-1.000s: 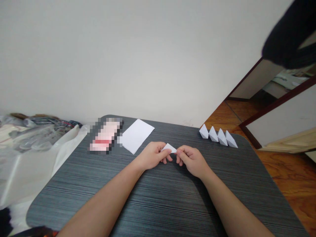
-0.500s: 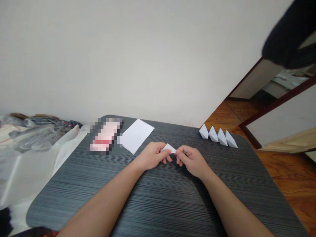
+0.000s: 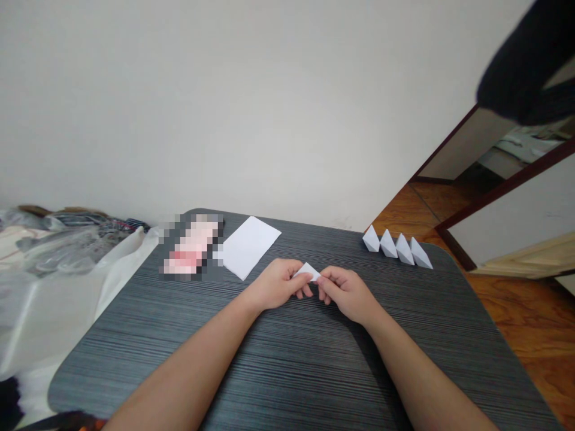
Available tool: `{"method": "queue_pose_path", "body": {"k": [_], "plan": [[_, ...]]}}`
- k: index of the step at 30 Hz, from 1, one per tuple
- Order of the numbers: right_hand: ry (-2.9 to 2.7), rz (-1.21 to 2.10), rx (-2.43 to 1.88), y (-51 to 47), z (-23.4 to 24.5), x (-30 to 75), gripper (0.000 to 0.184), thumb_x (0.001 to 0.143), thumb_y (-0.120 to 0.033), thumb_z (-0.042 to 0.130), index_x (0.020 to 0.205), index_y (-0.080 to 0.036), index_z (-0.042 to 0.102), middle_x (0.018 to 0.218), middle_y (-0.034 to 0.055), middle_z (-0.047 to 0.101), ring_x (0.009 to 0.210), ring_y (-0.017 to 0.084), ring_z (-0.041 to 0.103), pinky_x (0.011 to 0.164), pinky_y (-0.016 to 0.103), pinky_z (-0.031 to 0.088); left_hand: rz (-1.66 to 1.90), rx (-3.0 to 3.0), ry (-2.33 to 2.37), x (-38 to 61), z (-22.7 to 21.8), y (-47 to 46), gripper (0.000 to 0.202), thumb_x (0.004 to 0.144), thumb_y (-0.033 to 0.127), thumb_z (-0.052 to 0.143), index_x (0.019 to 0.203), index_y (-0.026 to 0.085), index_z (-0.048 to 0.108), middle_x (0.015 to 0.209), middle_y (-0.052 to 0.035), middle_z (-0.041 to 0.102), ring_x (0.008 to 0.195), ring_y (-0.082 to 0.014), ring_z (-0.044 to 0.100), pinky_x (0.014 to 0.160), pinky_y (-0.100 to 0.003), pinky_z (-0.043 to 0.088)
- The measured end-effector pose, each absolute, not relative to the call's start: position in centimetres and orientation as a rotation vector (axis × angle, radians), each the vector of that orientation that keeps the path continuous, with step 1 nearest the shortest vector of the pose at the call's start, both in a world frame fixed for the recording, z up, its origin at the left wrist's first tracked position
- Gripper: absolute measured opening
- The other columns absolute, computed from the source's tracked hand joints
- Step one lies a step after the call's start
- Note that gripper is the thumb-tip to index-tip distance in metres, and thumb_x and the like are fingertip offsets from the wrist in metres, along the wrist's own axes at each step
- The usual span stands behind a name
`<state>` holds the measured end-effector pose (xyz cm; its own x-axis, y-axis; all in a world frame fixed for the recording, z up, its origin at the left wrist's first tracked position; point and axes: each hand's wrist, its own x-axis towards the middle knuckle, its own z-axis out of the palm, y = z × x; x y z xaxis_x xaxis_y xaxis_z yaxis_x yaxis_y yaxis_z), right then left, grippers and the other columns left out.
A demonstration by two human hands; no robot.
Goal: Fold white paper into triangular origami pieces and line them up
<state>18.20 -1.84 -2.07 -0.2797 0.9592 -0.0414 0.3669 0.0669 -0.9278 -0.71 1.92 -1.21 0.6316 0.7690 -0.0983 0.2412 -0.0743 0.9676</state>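
A small folded white paper piece (image 3: 308, 270) is pinched between both hands just above the dark striped table (image 3: 287, 365). My left hand (image 3: 279, 283) grips its left end with curled fingers. My right hand (image 3: 345, 293) pinches its right end, fingers closed. A flat white paper sheet (image 3: 248, 246) lies on the table behind my left hand. Several folded white paper triangles (image 3: 397, 247) stand in a row at the table's far right corner.
A blurred pink and white object (image 3: 192, 248) lies left of the sheet. Clear plastic bags and cloth (image 3: 58, 251) pile up left of the table. A wooden floor (image 3: 534, 311) and a doorway are on the right. A dark blurred shape (image 3: 525, 60) hangs top right.
My right hand has shifted slightly left, closing in on the paper piece and my left hand. Everything else is unchanged.
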Motion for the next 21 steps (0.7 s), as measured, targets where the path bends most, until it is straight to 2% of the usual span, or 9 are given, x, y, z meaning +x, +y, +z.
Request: {"method": "queue_pose_path", "body": {"k": [11, 17, 21], "plan": [[-1.682, 1.166, -1.372, -1.98, -1.62, 17.9, 0.022, 0.087, -0.029, 0.049, 0.068, -0.019, 0.051, 0.055, -0.0018, 0.059, 0.046, 0.01, 0.054, 0.047, 0.02, 0.042, 0.552, 1.65, 0.858, -0.59, -0.96, 1.88, 0.03, 0.087, 0.036, 0.044, 0.079, 0.012, 0.061, 0.074, -0.0061, 0.069, 0.057, -0.0111, 0.06, 0.055, -0.022, 0.047], [-1.691, 1.159, -1.372, -1.96, -1.49, 17.87, 0.023, 0.087, -0.03, 0.049, 0.068, -0.018, 0.054, 0.054, -0.0019, 0.059, 0.046, 0.01, 0.054, 0.047, 0.02, 0.042, 0.565, 1.653, 0.858, -0.58, -0.86, 1.85, 0.022, 0.082, 0.031, 0.052, 0.078, 0.012, 0.063, 0.077, -0.006, 0.069, 0.059, -0.0111, 0.06, 0.056, -0.021, 0.047], [-1.709, 1.166, -1.356, -1.99, -1.52, 17.85, 0.024, 0.088, -0.03, 0.048, 0.068, -0.018, 0.053, 0.056, -0.0013, 0.059, 0.047, 0.01, 0.054, 0.048, 0.02, 0.043, 0.543, 1.657, 0.855, -0.65, -0.93, 1.83, 0.022, 0.083, 0.029, 0.051, 0.078, 0.013, 0.063, 0.075, -0.0053, 0.069, 0.061, -0.0118, 0.061, 0.057, -0.021, 0.047]]}}
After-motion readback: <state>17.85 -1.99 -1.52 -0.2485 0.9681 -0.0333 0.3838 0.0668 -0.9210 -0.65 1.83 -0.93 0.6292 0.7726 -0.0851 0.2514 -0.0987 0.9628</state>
